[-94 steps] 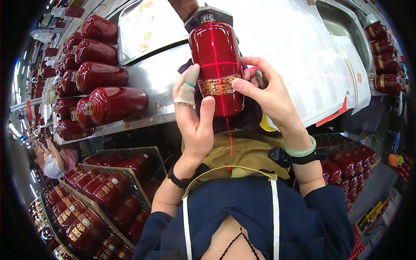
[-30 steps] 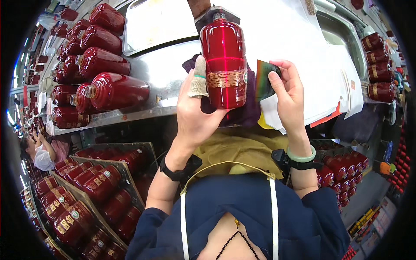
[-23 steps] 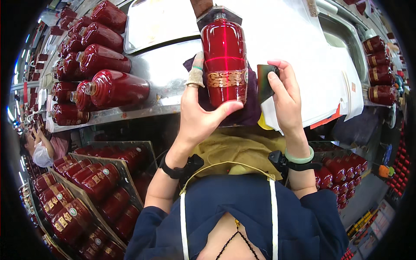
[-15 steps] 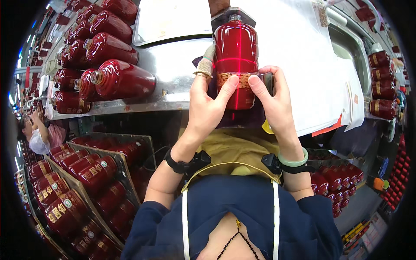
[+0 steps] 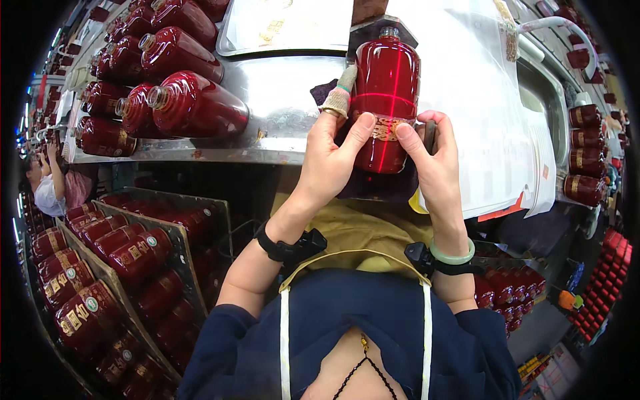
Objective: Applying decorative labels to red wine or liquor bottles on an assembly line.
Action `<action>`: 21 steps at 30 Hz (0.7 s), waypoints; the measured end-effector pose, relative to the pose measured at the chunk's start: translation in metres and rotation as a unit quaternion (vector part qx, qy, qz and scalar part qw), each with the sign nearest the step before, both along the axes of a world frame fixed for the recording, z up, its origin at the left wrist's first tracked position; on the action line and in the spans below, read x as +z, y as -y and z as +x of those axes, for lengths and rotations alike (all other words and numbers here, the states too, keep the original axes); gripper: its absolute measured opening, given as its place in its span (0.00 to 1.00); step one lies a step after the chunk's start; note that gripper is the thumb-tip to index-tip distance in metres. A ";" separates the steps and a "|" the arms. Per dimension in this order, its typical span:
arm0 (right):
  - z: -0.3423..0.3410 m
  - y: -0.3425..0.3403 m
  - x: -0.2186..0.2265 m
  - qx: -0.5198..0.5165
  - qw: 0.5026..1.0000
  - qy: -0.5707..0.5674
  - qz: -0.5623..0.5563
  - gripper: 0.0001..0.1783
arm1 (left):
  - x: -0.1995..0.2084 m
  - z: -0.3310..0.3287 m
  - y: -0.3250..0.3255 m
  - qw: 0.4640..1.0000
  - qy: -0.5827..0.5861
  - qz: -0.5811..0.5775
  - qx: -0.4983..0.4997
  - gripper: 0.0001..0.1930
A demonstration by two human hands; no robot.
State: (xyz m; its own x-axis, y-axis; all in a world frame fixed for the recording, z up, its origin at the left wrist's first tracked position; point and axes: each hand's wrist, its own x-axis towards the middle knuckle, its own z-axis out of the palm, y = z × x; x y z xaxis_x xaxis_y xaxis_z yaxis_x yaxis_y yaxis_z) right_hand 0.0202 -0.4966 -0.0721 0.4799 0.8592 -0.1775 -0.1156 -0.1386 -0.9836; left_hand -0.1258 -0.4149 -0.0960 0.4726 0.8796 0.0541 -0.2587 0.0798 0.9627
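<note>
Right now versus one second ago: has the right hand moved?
Yes. Judged against the dark plate, the right hand has shifted left; it now touches the red bottle.

From my remote seat I saw a smooth, glossy bottle (image 5: 385, 75), a rough knitted finger sleeve (image 5: 336, 102), a shiny metal worktop (image 5: 287, 87), paper sheets (image 5: 544, 157) and a creased, matt cloth apron (image 5: 357, 228).
</note>
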 end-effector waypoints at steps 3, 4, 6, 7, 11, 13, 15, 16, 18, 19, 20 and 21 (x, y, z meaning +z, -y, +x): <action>0.001 0.000 -0.004 0.000 1.000 -0.010 0.014 0.23 | 0.003 0.001 0.001 1.000 0.008 0.002 0.006 0.30; 0.002 0.001 -0.003 0.002 1.000 -0.003 0.001 0.24 | 0.005 0.000 0.001 1.000 0.012 -0.014 -0.004 0.29; 0.002 0.002 0.000 0.001 1.000 0.004 -0.011 0.25 | 0.003 -0.002 0.000 0.999 0.013 -0.030 -0.005 0.28; 0.001 0.003 0.003 0.002 1.000 0.009 0.008 0.23 | 0.001 -0.002 -0.001 0.999 0.015 -0.047 -0.004 0.28; 0.012 0.013 0.006 -0.023 0.997 -0.010 0.068 0.18 | -0.014 -0.023 0.001 0.985 -0.076 0.152 -0.035 0.51; 0.018 0.018 0.009 -0.027 0.996 0.036 0.075 0.17 | -0.014 -0.027 0.003 0.951 -0.206 0.224 -0.053 0.66; 0.011 0.018 0.017 -0.037 0.994 0.043 0.090 0.15 | -0.012 -0.025 0.003 0.940 -0.252 0.228 -0.034 0.57; 0.012 0.019 0.015 -0.041 0.994 0.044 0.090 0.15 | -0.011 -0.024 0.003 0.940 -0.251 0.228 -0.038 0.57; 0.013 0.022 0.010 -0.030 0.990 0.119 0.066 0.13 | -0.005 -0.023 0.006 0.894 -0.277 0.352 0.021 0.49; 0.013 0.022 0.010 -0.033 0.990 0.119 0.065 0.13 | 0.002 -0.024 0.008 0.894 -0.275 0.352 0.018 0.49; 0.012 0.022 0.010 -0.041 0.990 0.117 0.065 0.13 | 0.010 -0.024 0.010 0.881 -0.288 0.376 0.023 0.48; 0.011 0.021 0.010 -0.050 0.990 0.116 0.065 0.12 | 0.013 -0.023 0.011 0.866 -0.299 0.399 0.028 0.47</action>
